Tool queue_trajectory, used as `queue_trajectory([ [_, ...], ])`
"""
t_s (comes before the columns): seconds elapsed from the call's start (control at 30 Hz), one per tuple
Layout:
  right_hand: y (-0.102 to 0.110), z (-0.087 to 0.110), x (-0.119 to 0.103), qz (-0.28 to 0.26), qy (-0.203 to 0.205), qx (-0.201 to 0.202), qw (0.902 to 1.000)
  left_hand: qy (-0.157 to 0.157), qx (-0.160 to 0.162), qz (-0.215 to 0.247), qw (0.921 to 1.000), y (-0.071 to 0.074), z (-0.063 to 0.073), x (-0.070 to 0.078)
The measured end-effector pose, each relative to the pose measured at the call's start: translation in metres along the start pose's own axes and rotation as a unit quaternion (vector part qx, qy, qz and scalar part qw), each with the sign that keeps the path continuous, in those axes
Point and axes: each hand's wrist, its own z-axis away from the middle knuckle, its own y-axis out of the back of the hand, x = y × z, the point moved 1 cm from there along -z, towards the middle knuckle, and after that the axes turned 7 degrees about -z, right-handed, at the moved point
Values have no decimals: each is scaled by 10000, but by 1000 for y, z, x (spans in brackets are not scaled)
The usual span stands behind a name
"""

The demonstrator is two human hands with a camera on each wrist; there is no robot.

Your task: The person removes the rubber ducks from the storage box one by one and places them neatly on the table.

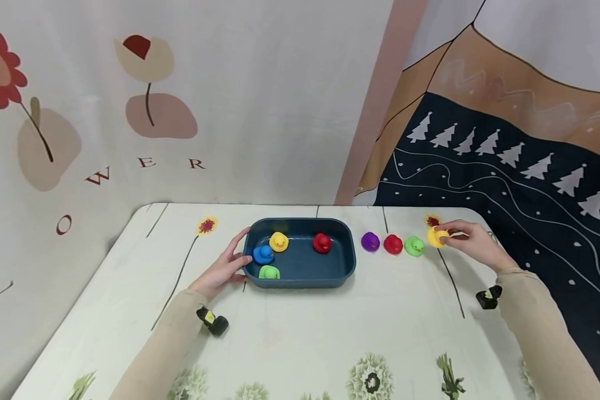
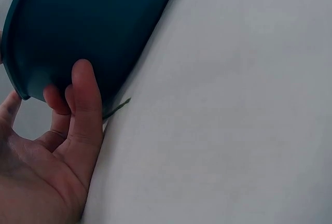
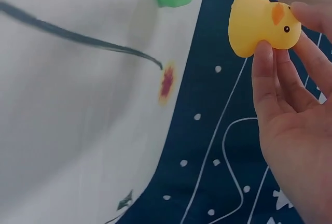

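My left hand [image 1: 222, 272] grips the left end of a dark blue plastic tub [image 1: 300, 283], its thumb at the rim; in the left wrist view the fingers [image 2: 85, 94] lie against the outer wall. Inside the tub sit a yellow duck [image 1: 278, 242], a blue duck [image 1: 263, 255], a green duck [image 1: 269, 273] and a red duck [image 1: 322, 243]. My right hand [image 1: 472, 241] pinches another yellow rubber duck [image 3: 254, 24] between thumb and fingertips, at the right end of a row of ducks.
Right of the tub a purple duck [image 1: 370, 241], a red duck [image 1: 393, 244] and a light green duck [image 1: 414, 246] stand in a row on the flower-printed tablecloth [image 1: 300, 333]. A printed curtain [image 1: 260, 111] hangs behind the table.
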Motion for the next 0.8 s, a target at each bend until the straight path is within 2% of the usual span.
queue_trajectory([
  [0.63,-14,-5,27,-50,-911,-111,9958,-7,47,-20,10000,-1,0,3],
  [0.8,-17,-4,34,-127,-1013,-127,9947,2,70,8,10000,0,-1,1],
])
